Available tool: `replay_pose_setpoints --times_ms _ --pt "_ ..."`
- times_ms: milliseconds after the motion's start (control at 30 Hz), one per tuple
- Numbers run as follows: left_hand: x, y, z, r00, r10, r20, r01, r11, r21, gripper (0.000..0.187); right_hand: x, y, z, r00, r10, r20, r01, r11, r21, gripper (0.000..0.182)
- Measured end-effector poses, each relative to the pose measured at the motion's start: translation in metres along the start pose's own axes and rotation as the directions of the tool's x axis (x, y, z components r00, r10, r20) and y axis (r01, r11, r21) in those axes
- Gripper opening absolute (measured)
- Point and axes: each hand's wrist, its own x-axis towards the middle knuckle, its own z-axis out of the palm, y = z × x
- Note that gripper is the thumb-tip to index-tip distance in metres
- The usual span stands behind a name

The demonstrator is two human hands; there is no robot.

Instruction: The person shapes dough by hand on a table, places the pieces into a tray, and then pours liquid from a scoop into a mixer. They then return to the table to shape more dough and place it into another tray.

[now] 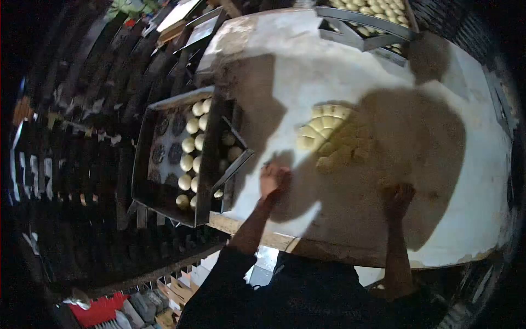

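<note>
Cut dough pieces (pixel 323 127) lie pressed together in a block on the pale worktable, the right part of them in shadow. My left hand (pixel 275 180) rests low on the table, left of the dough, its fingers curled down; whatever is under the palm is hidden. My right hand (pixel 400 198) is on the table to the right and nearer me, in deep shadow. Its fingers look curled too, and anything beneath them does not show. Left of my left hand, a metal tray (pixel 174 215) holds rows of round dough balls (pixel 192 147).
Beside the dough-ball tray, a metal support (pixel 236 159) juts over the table's left side. Another tray (pixel 383 41) full of dough balls stands at the far right. The worktable (pixel 296 77) has a worn front edge. Boxes (pixel 178 289) and a red item (pixel 100 310) sit below left.
</note>
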Motion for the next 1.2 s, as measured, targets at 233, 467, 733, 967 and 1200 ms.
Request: replay_pose_setpoints --times_ms 233,467,733,967,1200 --pt "-0.115 0.019 0.081 0.946 0.268 0.182 -0.249 0.961 -0.119 0.039 -0.066 -0.048 -0.010 0.987 -0.113 0.116 0.121 0.990 -0.067 0.027" --pt "-0.119 0.012 -0.191 0.793 0.196 0.577 0.101 0.892 -0.441 0.044 -0.012 -0.026 -0.074 0.574 0.313 0.756 -0.756 0.557 0.343 0.029" --pt "-0.077 -0.136 -0.378 0.948 -0.313 0.053 0.306 0.946 0.105 0.054 0.058 -0.527 -0.079 0.662 -0.670 0.335 0.024 0.466 0.885 0.036" --pt "-0.073 -0.148 -0.386 0.895 -0.372 0.246 0.320 0.920 0.227 0.082 0.072 -0.648 0.040 0.240 -0.959 0.149 0.729 0.279 0.625 0.034" --pt "-0.086 -0.019 -0.344 0.972 -0.121 -0.199 0.103 0.990 -0.097 0.058 0.064 -0.486 -0.021 0.877 -0.397 -0.271 0.468 0.576 0.670 0.013"
